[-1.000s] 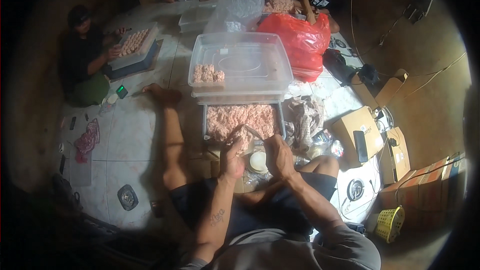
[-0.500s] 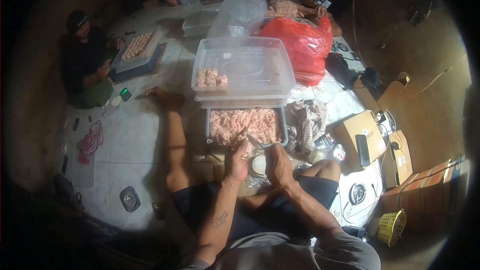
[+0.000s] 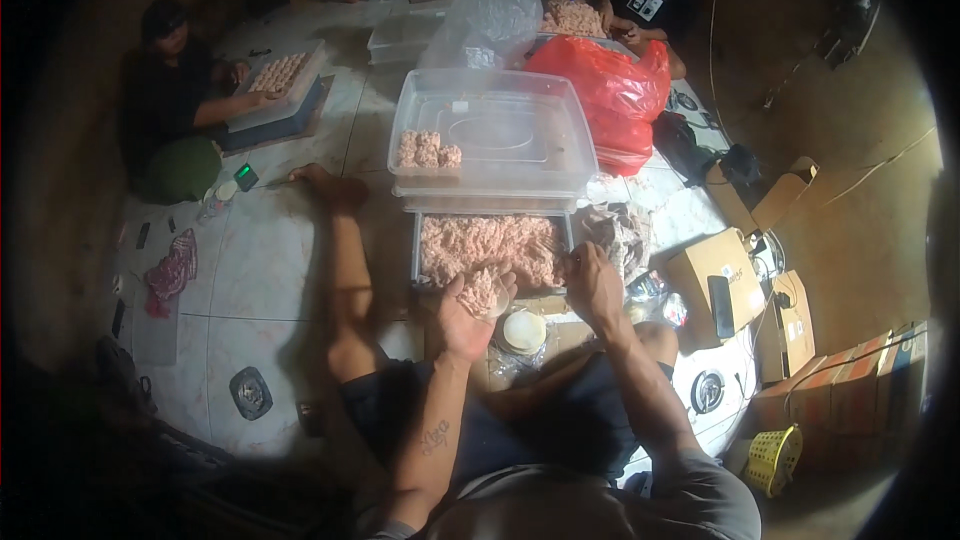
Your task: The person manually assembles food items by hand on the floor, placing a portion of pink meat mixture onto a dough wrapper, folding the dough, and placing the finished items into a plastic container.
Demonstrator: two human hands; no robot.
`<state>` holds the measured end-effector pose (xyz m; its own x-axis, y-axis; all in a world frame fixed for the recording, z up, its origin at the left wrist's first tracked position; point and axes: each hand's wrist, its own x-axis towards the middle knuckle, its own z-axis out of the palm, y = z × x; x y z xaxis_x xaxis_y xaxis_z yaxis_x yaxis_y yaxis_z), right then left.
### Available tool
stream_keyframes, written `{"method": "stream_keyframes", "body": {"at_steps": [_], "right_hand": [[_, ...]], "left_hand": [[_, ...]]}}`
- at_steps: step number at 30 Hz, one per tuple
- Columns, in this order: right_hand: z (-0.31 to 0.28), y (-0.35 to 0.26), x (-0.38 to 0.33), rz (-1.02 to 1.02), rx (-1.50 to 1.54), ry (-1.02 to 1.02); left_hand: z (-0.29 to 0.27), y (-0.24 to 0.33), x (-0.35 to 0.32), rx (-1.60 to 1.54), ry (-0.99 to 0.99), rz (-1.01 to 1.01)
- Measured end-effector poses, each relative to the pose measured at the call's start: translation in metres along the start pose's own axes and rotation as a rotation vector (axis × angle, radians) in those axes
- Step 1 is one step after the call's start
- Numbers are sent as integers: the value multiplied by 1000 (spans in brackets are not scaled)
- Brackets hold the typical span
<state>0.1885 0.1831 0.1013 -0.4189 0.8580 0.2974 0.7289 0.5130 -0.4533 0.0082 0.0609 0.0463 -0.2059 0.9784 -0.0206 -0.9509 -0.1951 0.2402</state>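
My left hand (image 3: pixel 466 328) is palm up, fingers cupped under a thin round wrapper (image 3: pixel 502 302) with a lump of minced filling (image 3: pixel 481 292) on it. To its right, my right hand (image 3: pixel 594 282) is closed at the right edge of a grey tray (image 3: pixel 416 258). A thin metal tool showed in that hand half a second ago; now its grip mostly hides it. Pink minced meat (image 3: pixel 490 243) fills the tray. A stack of pale round wrappers (image 3: pixel 524 331) sits between my forearms, just in front of the tray.
Beyond the tray, a clear plastic box (image 3: pixel 545 145) holds several meat-filled pieces (image 3: pixel 428 150). A red plastic bag (image 3: pixel 610 90) and a crumpled cloth (image 3: pixel 622 240) lie right. Cardboard boxes (image 3: pixel 712 275) and a yellow basket (image 3: pixel 772 462) stand farther right. Co-workers (image 3: pixel 180 85) sit around.
My hands have moved apart: the right went right to the tray's edge, while the left turned palm up, showing the filled wrapper. The co-worker at left now reaches over their box.
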Motion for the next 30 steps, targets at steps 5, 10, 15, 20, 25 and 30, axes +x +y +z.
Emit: {"method": "stream_keyframes", "body": {"at_steps": [5, 10, 15, 20, 25, 30], "right_hand": [[-17, -39, -36, -116, 367, 22], [-24, -70, -61, -291, 445, -105], [-30, -69, -65, -13, 486, -2], [-28, -55, -57, -115, 426, 91], [-18, -45, -57, -156, 429, 108], [-18, -54, -61, -209, 394, 41]], "left_hand": [[7, 1, -7, -97, 101, -24], [-4, 3, -6, -57, 26, 114], [22, 2, -16, -99, 140, 41], [25, 2, -19, -98, 77, 55], [23, 5, -20, -89, 79, -3], [24, 4, -19, -45, 82, 7]]}}
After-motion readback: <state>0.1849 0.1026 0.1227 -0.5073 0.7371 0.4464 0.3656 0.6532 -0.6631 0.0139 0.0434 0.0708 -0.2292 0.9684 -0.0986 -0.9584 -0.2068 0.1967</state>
